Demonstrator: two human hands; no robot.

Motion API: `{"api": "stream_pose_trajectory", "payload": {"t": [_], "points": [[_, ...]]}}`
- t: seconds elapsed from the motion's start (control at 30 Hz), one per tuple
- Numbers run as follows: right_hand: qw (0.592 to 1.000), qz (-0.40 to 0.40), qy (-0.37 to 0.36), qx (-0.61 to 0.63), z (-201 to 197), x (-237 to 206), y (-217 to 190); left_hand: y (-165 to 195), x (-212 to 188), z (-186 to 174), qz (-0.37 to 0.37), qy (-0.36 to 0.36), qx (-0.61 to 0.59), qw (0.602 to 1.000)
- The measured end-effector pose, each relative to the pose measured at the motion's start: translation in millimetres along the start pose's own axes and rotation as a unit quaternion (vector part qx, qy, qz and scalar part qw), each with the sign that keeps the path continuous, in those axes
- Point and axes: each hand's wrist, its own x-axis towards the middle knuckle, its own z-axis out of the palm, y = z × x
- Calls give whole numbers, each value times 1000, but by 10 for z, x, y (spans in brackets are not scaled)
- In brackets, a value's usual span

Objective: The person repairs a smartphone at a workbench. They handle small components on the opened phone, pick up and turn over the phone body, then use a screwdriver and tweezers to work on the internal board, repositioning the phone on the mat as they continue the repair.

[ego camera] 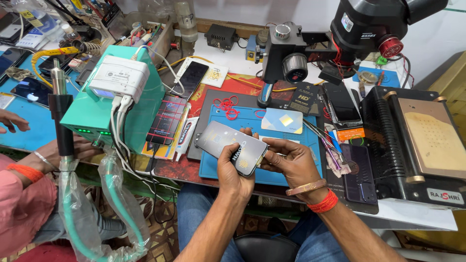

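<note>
Above the blue work mat [291, 140] I hold a dark smartphone [228, 143], tilted with its glossy face up. My left hand [232, 170] grips it from below at its near end, fingers wrapped round the lower edge. My right hand [291, 162] pinches the phone's right edge with thumb and fingertips. A copper bangle and red thread sit on my right wrist.
A teal machine [99, 116] with a white charger box on top stands at left, cables hanging. A microscope [359, 29] looms at back right, a black hot-plate machine [417, 140] at far right. Other phones [167, 121], tweezers [323, 136], red rubber bands lie around. Another person's hands [12, 121] rest at left.
</note>
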Motion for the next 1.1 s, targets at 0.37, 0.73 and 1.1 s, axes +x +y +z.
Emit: {"api": "stream_pose_trajectory", "payload": {"t": [0.37,0.73,1.1], "points": [[998,-14,25,-50,105,-27,-131,0,-39,20,12,-4,2,1000],[999,3,6,-33,119,-37,-70,103,-8,56,9,-14,6,1000],[997,-49,31,47,318,-122,106,145,-68,127,2,-22,6,1000]]}}
